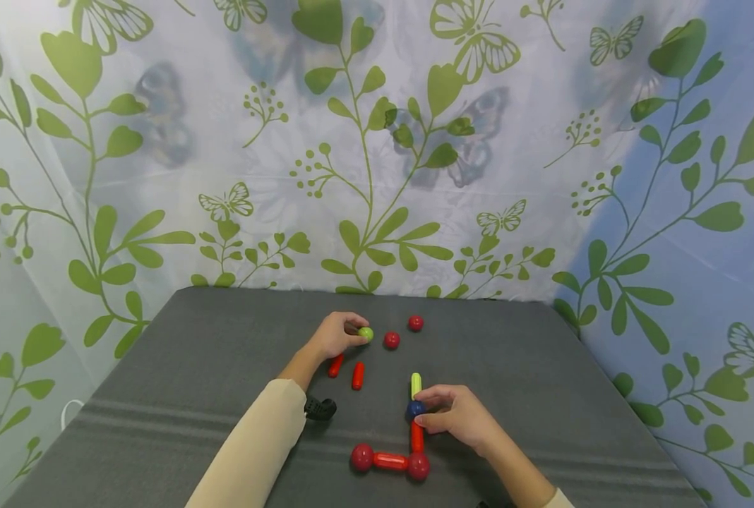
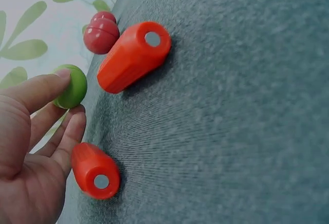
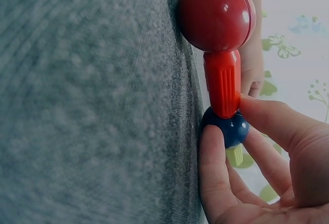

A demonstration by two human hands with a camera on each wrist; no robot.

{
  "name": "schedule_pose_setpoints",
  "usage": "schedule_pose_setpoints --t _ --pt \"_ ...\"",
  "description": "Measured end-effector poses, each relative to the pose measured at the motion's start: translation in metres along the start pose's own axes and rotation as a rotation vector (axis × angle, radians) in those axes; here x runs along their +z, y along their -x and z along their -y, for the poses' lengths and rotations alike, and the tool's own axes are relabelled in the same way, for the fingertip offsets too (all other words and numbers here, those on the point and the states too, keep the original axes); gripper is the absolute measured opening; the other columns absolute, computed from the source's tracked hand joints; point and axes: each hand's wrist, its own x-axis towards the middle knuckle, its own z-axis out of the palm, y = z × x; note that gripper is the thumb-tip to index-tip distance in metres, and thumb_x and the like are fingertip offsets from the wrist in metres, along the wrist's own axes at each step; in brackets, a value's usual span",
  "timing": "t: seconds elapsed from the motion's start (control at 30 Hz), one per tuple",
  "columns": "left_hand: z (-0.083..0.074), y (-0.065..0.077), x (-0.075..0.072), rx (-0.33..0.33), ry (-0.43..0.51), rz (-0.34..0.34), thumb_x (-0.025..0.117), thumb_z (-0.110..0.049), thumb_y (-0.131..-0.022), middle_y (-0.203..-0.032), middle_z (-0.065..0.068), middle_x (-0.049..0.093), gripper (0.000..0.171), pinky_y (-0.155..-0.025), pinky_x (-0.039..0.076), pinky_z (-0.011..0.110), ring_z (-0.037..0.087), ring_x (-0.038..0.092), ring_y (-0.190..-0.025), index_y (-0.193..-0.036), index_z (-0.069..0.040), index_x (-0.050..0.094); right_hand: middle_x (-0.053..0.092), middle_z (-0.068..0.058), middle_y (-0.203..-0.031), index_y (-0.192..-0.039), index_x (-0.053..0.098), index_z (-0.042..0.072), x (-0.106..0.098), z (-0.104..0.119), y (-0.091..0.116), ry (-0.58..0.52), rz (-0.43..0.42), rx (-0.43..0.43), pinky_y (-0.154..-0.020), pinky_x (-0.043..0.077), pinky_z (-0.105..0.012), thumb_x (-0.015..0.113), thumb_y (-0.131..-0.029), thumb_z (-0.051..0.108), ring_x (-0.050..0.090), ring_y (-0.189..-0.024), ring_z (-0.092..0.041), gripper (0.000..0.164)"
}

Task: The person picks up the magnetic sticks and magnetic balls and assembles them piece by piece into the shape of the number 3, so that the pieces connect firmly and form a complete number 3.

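Observation:
My left hand (image 1: 340, 334) pinches a green ball (image 2: 74, 86) between thumb and fingers at the far part of the table. Two loose red magnetic rods (image 1: 358, 375) lie close by it, with grey metal discs in their ends. On the right, my right hand (image 1: 456, 416) grips a blue ball (image 3: 232, 127) with thumb and fingertips. That ball joins a yellow-green rod (image 1: 416, 384) on its far side and a red rod (image 3: 223, 82) on its near side. The red rod meets a red ball (image 1: 418, 466), from which another red rod (image 1: 390, 461) runs left to a second red ball (image 1: 362, 457).
Two loose red balls (image 1: 392, 340) lie at the back, right of the left hand. A black strap piece (image 1: 320, 408) sits at the left wrist. The grey table (image 1: 517, 353) ends at a leaf-and-butterfly patterned curtain (image 1: 377, 176).

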Motion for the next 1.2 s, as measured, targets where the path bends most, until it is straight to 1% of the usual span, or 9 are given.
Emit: schedule_pose_setpoints --t 0.1,0.27,0.37,0.67,0.83,1.07,1.2 --pt "-0.004 0.003 0.001 -0.001 0.021 0.005 0.083 -0.015 -0.087 -0.116 0.005 0.073 0.031 -0.084 0.057 0.036 0.020 0.070 -0.106 -0.117 -0.014 0.075 0.070 -0.016 -0.111 -0.121 0.071 -0.001 0.000 0.000 0.000 -0.001 -0.004 0.000 -0.076 0.063 -0.035 0.085 -0.081 0.009 0.072 -0.085 -0.020 0.043" --pt "-0.016 0.009 0.005 0.017 0.081 0.038 0.082 -0.015 -0.087 -0.113 0.007 0.075 0.031 -0.083 0.058 0.034 0.022 0.070 -0.105 -0.118 -0.011 0.075 0.070 -0.015 -0.111 -0.121 0.071 0.000 0.000 0.003 0.002 0.019 -0.008 0.008 -0.076 0.063 -0.036 0.085 -0.082 0.009 0.072 -0.085 -0.021 0.043" --pt "-0.022 0.012 0.009 0.036 0.096 0.054 0.082 -0.015 -0.088 -0.111 0.008 0.075 0.032 -0.082 0.058 0.033 0.022 0.070 -0.104 -0.118 -0.009 0.074 0.070 -0.015 -0.111 -0.121 0.071 0.001 0.000 0.004 0.003 0.033 -0.007 0.013 -0.077 0.063 -0.037 0.085 -0.082 0.010 0.072 -0.085 -0.021 0.042" --pt "-0.038 0.020 0.024 0.050 0.091 0.075 0.082 -0.019 -0.089 -0.112 0.005 0.075 0.031 -0.080 0.058 0.031 0.021 0.070 -0.104 -0.118 -0.013 0.075 0.070 -0.015 -0.111 -0.121 0.071 0.001 0.001 0.005 0.003 0.028 -0.001 0.015 -0.077 0.063 -0.038 0.085 -0.083 0.010 0.072 -0.084 -0.022 0.042" --pt "-0.043 0.024 0.032 0.064 0.091 0.095 0.082 -0.017 -0.088 -0.109 0.005 0.075 0.030 -0.080 0.058 0.031 0.019 0.070 -0.100 -0.116 -0.011 0.076 0.070 -0.015 -0.111 -0.121 0.071 0.000 0.000 0.005 0.003 0.032 0.008 0.009 -0.077 0.063 -0.038 0.085 -0.083 0.011 0.072 -0.084 -0.022 0.041" --pt "-0.050 0.027 0.044 0.101 0.041 0.103 0.084 -0.015 -0.086 -0.104 0.004 0.077 0.027 -0.083 0.058 0.030 0.014 0.072 -0.094 -0.111 -0.008 0.077 0.070 -0.014 -0.111 -0.121 0.071 0.001 -0.001 0.005 0.003 0.036 0.021 0.018 -0.077 0.063 -0.037 0.084 -0.083 0.010 0.072 -0.084 -0.021 0.041" --pt "-0.054 0.028 0.051 0.101 0.028 0.103 0.085 -0.014 -0.085 -0.101 0.004 0.077 0.026 -0.081 0.059 0.029 0.013 0.072 -0.091 -0.109 -0.008 0.077 0.070 -0.014 -0.110 -0.121 0.072 0.001 -0.001 0.006 0.004 0.039 0.026 0.016 -0.076 0.062 -0.037 0.084 -0.083 0.009 0.071 -0.083 -0.022 0.041"
